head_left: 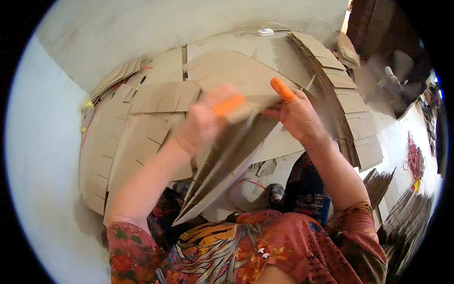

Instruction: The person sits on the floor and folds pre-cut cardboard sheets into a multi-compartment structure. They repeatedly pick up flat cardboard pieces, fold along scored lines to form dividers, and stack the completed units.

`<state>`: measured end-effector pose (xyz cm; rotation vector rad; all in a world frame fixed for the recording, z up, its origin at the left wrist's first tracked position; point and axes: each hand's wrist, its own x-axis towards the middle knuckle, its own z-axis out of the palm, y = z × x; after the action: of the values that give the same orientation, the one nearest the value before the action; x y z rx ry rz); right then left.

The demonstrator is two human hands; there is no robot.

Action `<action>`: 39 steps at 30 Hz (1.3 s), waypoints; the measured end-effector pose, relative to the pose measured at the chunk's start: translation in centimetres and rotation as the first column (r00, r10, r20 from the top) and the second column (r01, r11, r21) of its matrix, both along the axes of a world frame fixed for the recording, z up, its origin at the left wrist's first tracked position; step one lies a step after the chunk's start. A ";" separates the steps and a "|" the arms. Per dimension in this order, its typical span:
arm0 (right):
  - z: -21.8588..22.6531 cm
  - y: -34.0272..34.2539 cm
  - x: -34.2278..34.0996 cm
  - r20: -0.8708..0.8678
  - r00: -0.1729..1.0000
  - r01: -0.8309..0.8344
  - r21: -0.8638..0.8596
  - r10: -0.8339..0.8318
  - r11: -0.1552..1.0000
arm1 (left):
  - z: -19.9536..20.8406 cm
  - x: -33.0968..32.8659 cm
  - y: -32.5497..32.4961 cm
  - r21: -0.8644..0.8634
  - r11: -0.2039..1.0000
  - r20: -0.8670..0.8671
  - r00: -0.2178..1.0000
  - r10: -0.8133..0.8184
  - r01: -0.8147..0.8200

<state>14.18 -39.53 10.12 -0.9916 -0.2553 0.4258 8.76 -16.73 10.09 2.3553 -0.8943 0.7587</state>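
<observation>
Motion blurs my left hand, its fingers curled and an orange cover on its thumb; what lies inside them is hidden. My right hand has its fingers bent around the edge of corrugated cardboard sheets, and its thumb, also in an orange cover, sticks up. These sheets stand on edge between my arms, fanning apart from a narrow end near my lap. Just beyond my hands lies a broad ribbed cardboard sheet. Slotted cardboard strips lie to the left of my left hand.
A long stack of slotted cardboard runs along the right. A pen lies on the left pieces. A small white device sits by the far wall. Red strings and a cardboard bundle are on the floor at right.
</observation>
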 end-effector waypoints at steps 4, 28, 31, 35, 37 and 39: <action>-0.9 -4.3 -0.2 0.297 0.902 0.362 -0.129 -0.312 0.923 | 0.3 -2.3 -3.7 0.022 0.999 -0.043 0.998 0.045 -0.044; -1.9 -14.2 -4.4 0.780 0.605 0.726 -0.456 -0.162 0.514 | -3.3 -4.4 2.9 0.086 0.858 -0.456 0.746 0.485 -0.506; -1.6 -14.0 -5.4 0.798 0.556 0.770 -0.388 -0.234 0.507 | -4.0 -4.0 2.9 0.054 0.816 -0.499 0.693 0.521 -0.575; -4.6 -13.9 -5.1 0.767 0.615 0.713 -0.441 -0.184 0.546 | -3.7 -3.7 2.7 0.062 0.850 -0.460 0.741 0.490 -0.524; -6.3 -13.9 -4.7 0.715 0.673 0.675 -0.489 -0.188 0.552 | -3.8 -3.6 2.6 0.098 0.849 -0.460 0.733 0.501 -0.519; -6.2 -13.5 -4.9 0.696 0.682 0.662 -0.458 -0.224 0.593 | -3.7 -3.8 2.2 0.139 0.860 -0.200 0.837 0.510 -0.491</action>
<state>9.27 -53.05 3.89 -1.8848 -0.3735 -0.3548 4.97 -14.50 6.43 2.7194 -0.2007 0.6229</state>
